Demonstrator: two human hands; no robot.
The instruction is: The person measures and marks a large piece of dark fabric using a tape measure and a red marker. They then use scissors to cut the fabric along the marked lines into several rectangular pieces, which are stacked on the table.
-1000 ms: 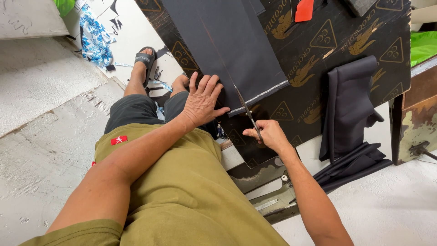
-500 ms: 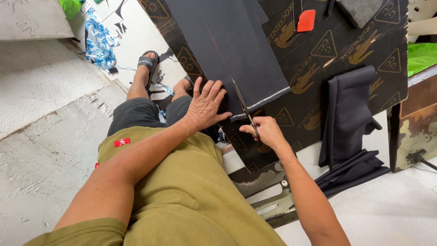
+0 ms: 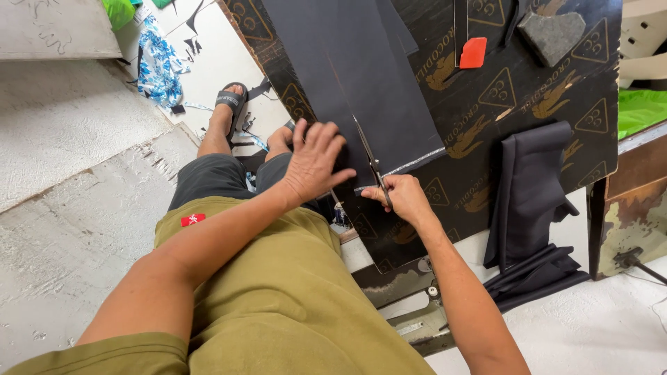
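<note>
Your left hand [image 3: 314, 163] lies open and flat, fingers spread, on the near left part of the dark cloth [image 3: 361, 83], close to the bench's [image 3: 556, 83] near edge; pressing it down like that looks meant to keep the sheet from sliding or lifting beside the cut line. Your right hand [image 3: 403, 198] is closed around the handles of the scissors [image 3: 369, 156], just at the cloth's near edge where a pale selvedge strip shows, and the blades point away from you into the cloth, just beside your left fingertips. The cloth runs lengthways from the near edge toward the far side of the bench, so the blades follow its length. A folded stack of dark cloth [image 3: 531, 194] hangs over the near right edge, well apart from the cutting. A small red piece [image 3: 473, 53] and a grey stone-like lump [image 3: 552, 35] sit toward the far right corner. Your sandalled foot [image 3: 229, 107] rests on the floor by the bench's left edge, near cloth scraps [image 3: 158, 66].
</note>
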